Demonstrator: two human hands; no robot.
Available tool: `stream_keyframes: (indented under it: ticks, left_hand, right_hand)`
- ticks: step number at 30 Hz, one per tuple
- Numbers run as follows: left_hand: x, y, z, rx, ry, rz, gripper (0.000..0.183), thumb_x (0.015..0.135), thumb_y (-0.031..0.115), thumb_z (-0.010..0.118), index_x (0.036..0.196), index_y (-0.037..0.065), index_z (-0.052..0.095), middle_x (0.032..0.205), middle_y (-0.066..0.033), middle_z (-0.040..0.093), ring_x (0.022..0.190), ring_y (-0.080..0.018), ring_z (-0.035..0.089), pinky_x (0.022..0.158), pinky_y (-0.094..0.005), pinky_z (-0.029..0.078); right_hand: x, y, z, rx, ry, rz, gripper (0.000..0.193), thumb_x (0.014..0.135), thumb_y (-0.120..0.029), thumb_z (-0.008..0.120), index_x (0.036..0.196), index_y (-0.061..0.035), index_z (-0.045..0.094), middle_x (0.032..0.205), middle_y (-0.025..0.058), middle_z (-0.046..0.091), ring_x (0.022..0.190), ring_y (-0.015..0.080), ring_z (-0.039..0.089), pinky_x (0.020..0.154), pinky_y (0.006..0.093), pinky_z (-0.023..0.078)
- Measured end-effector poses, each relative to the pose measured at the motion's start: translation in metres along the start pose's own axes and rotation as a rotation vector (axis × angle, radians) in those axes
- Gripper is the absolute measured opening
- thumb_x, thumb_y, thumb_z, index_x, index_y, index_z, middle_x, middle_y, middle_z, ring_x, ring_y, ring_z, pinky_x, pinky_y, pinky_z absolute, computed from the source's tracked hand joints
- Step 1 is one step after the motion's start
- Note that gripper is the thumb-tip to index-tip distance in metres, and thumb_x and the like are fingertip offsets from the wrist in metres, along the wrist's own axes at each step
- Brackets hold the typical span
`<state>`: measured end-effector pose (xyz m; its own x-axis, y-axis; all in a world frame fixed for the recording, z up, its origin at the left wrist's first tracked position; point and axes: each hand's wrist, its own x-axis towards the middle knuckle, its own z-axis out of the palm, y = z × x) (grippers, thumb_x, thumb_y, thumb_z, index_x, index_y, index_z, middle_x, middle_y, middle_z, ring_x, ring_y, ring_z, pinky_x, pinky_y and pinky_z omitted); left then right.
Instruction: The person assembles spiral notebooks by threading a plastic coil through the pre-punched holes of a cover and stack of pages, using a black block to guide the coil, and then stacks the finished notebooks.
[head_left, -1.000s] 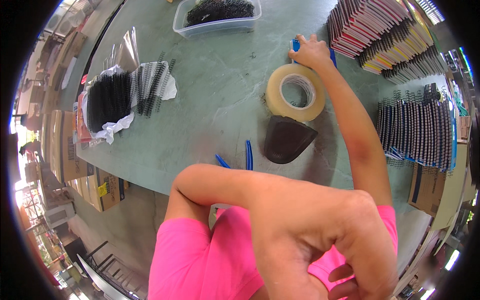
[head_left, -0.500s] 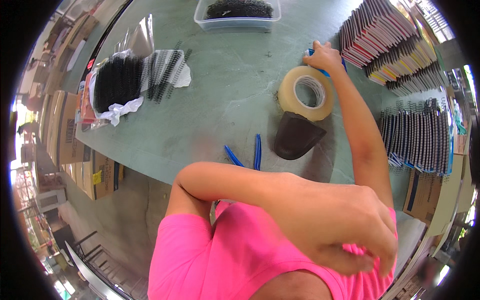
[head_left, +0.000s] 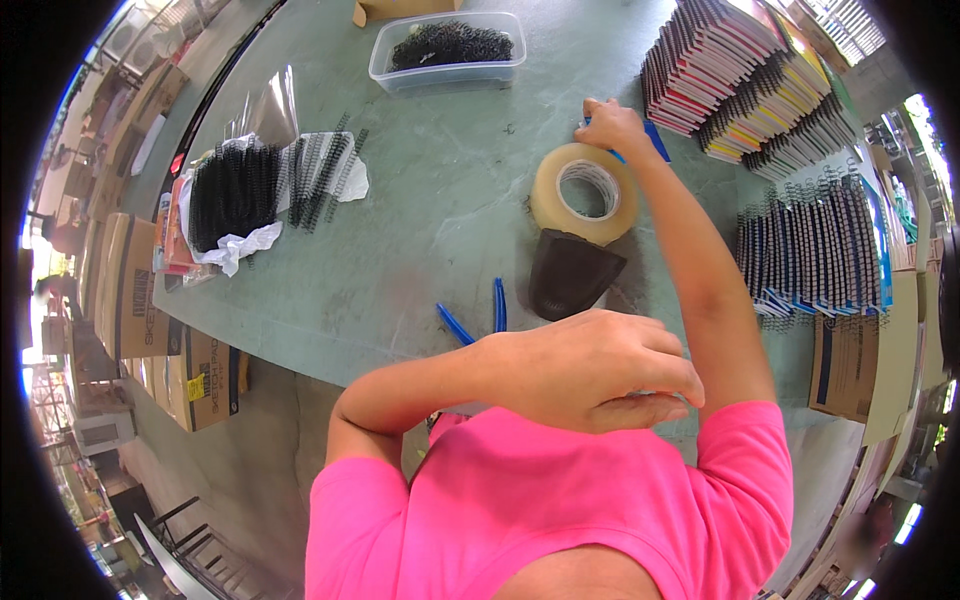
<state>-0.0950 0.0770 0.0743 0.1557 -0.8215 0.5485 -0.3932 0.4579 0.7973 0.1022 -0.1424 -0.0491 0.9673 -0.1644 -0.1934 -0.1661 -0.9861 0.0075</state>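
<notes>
My left hand (head_left: 610, 372) is bent across my chest at the table's near edge. Its fingers are loosely curved and apart from the thumb, with nothing seen in them. Reaching far forward, my right hand (head_left: 612, 128) has its fingers bent over a flat blue item (head_left: 656, 142) on the table; the hand and wrist hide much of it. Just nearer than that hand lies a big roll of clear tape (head_left: 550, 205), touching a dark brown rounded piece (head_left: 572, 275). A tool with two blue handles (head_left: 500, 306), like pliers, lies beyond my left forearm, its head hidden.
At the right stand stacks of spiral-bound notebooks (head_left: 705, 65) and a row with black coils (head_left: 810, 245). Black binding coils (head_left: 235, 195) lie on white wrapping at the left. A clear plastic tub (head_left: 450, 80) of black coils sits far back. Cardboard boxes (head_left: 140, 290) flank the green table (head_left: 420, 200).
My left hand has moved up and leftward, away from my chest toward the table edge. My right hand stays at the blue item. The whole view has shifted slightly.
</notes>
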Motion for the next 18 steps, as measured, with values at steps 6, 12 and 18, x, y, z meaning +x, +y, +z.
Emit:
stream_keyframes:
  ticks: [6,12,18]
  left_hand:
    - [-0.004,0.0,0.001,0.051,0.026,-0.063,0.02,0.083,0.011,0.061,0.102,0.005,0.062,0.08,-0.0077,0.059,0.074,-0.0242,0.055,0.062,-0.0338,0.046]
    - [-0.008,-0.005,-0.006,0.037,0.049,-0.257,0.018,0.084,0.014,0.063,0.099,0.005,0.065,0.078,-0.0068,0.059,0.073,-0.0206,0.058,0.064,-0.0309,0.047]
    - [-0.008,-0.013,-0.006,0.005,0.01,-0.266,0.02,0.084,0.017,0.065,0.1,0.006,0.065,0.079,-0.0064,0.06,0.072,-0.0189,0.059,0.064,-0.0296,0.047]
  right_hand:
    - [0.0,-0.007,0.004,-0.008,0.02,0.097,0.051,0.069,-0.031,0.062,0.117,-0.0153,0.052,0.121,0.0175,0.051,0.107,0.0339,0.056,0.086,0.0424,0.048]
    - [0.01,0.01,-0.003,0.047,-0.102,-0.016,0.051,0.067,-0.028,0.066,0.114,-0.0129,0.056,0.122,0.0167,0.051,0.107,0.0351,0.057,0.085,0.0448,0.05]
    - [0.0,-0.003,-0.007,0.074,-0.021,0.042,0.047,0.065,-0.027,0.067,0.109,-0.0118,0.059,0.122,0.0166,0.051,0.107,0.0359,0.057,0.085,0.0461,0.049]
